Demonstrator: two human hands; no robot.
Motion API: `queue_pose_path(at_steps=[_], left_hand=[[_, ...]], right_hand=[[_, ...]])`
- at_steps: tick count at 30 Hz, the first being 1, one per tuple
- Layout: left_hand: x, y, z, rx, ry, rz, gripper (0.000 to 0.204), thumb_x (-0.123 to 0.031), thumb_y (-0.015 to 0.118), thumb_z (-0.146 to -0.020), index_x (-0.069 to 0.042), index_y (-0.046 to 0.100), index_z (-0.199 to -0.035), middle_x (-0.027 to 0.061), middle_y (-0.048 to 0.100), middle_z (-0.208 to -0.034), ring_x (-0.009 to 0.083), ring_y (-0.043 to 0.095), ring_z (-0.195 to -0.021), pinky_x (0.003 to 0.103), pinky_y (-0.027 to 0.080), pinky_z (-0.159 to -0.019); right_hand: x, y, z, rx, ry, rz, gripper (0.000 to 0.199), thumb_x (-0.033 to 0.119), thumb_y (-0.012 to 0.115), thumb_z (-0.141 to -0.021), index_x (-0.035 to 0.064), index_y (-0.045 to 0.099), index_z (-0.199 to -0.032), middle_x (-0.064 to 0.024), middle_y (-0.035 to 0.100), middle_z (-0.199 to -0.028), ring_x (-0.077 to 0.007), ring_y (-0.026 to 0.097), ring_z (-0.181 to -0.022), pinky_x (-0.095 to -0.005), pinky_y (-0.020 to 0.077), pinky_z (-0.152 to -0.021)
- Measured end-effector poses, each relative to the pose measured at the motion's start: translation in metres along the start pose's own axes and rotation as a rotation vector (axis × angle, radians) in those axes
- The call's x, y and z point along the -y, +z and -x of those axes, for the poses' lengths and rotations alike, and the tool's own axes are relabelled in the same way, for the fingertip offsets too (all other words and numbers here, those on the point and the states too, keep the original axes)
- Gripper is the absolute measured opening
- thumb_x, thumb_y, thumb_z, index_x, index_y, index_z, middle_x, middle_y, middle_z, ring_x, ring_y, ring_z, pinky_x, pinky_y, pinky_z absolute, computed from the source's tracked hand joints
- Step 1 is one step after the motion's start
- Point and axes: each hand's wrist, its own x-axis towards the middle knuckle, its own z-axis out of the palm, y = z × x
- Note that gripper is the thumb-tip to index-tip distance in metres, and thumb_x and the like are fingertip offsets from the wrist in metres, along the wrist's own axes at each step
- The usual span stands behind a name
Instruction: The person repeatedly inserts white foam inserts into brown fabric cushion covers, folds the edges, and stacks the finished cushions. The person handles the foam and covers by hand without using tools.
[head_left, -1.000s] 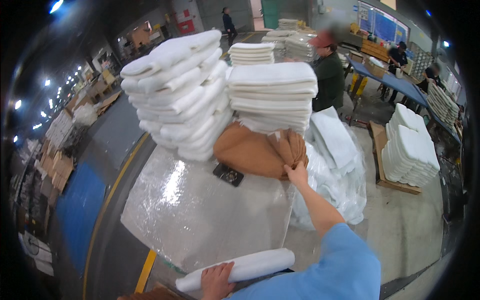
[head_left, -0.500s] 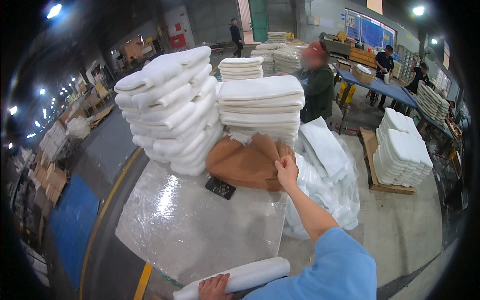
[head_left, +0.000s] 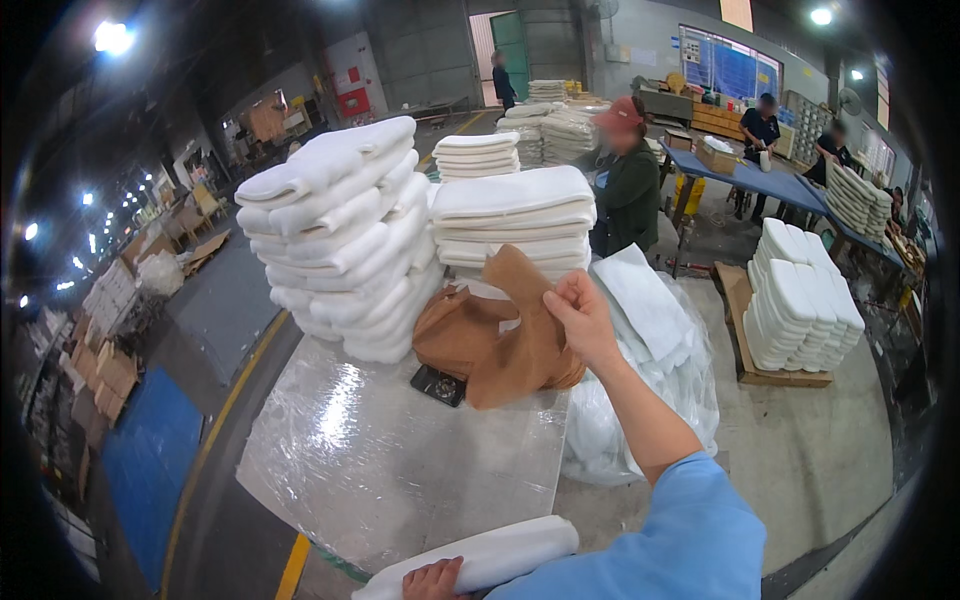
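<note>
One plastic-wrapped table (head_left: 380, 470) is serving as the reference. Toward its far left, one leaning stack of white folded pads (head_left: 340, 240) is standing on it; to the right of that, a second, squarer stack of white pads (head_left: 515, 220) is sitting at the far edge. One small dark device (head_left: 438, 385) is lying on the table in front of the two stacks. Just right of it, one pile of brown paper sheets (head_left: 480, 340) is resting on the table. The right hand (head_left: 585, 320) is pinching the raised top brown sheet (head_left: 525, 300), fingers closed on its edge, lifting it off the pile. At the table's near edge, the left hand (head_left: 432, 580) is closed around one white rolled pad (head_left: 480, 560). Off the table's right side, one clear bag of white material (head_left: 650, 390) is bulging; beyond it, one pallet of white pads (head_left: 795, 310) is standing on the floor
</note>
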Motion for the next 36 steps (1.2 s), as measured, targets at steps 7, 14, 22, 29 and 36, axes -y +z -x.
queue_pose_path(at_steps=[7,14,22,29,36], left_hand=[[0.01,-0.012,0.005,0.209,0.09,0.187,0.077,-0.041,0.086,-0.073,-0.018,0.062,-0.143,0.0127,0.068,-0.134,0.0342,0.064,-0.123,0.052,0.049,-0.104],[0.002,-0.085,-0.104,-0.093,0.016,0.676,0.078,-0.017,0.079,-0.093,0.001,0.038,-0.157,0.0225,0.055,-0.15,0.0342,0.057,-0.136,0.045,0.042,-0.117],[-0.018,-0.127,-0.161,-0.15,-0.001,1.501,0.075,0.001,0.075,-0.091,0.0,0.039,-0.157,0.0125,0.061,-0.138,0.0212,0.061,-0.127,0.034,0.048,-0.109],[-0.019,-0.136,-0.16,-0.046,-0.092,1.874,0.063,-0.006,0.072,-0.095,0.0,0.046,-0.152,0.0105,0.069,-0.126,0.0186,0.068,-0.116,0.034,0.053,-0.103],[-0.01,-0.122,-0.16,-0.008,-0.091,1.769,0.044,0.0,0.07,-0.092,0.004,0.062,-0.135,0.0108,0.073,-0.119,0.0181,0.069,-0.11,0.033,0.053,-0.1]], right_hand=[[0.044,-0.012,0.023,0.17,-0.023,0.12,0.017,0.004,0.07,-0.098,0.0091,0.054,-0.095,0.0092,0.05,-0.077,-0.0015,0.042,-0.071,-0.0216,0.0365,-0.063],[0.065,0.035,0.083,0.588,-0.035,0.207,0.014,0.006,0.071,-0.097,0.0054,0.06,-0.104,0.0007,0.064,-0.089,-0.0081,0.06,-0.083,-0.026,0.0482,-0.072],[0.1,0.018,0.097,0.627,0.136,0.015,0.02,0.004,0.071,-0.099,0.0045,0.063,-0.117,0.0001,0.07,-0.103,-0.0067,0.064,-0.092,-0.0245,0.0524,-0.08],[0.08,0.01,0.096,0.57,0.167,-0.069,0.02,0.006,0.07,-0.101,0.0045,0.064,-0.119,0.0016,0.069,-0.105,-0.0044,0.062,-0.093,-0.022,0.0507,-0.082],[0.067,0.012,0.093,0.579,0.198,-0.091,0.019,0.009,0.071,-0.101,0.0047,0.065,-0.119,0.0028,0.068,-0.1,-0.0036,0.06,-0.09,-0.0217,0.0496,-0.08]])
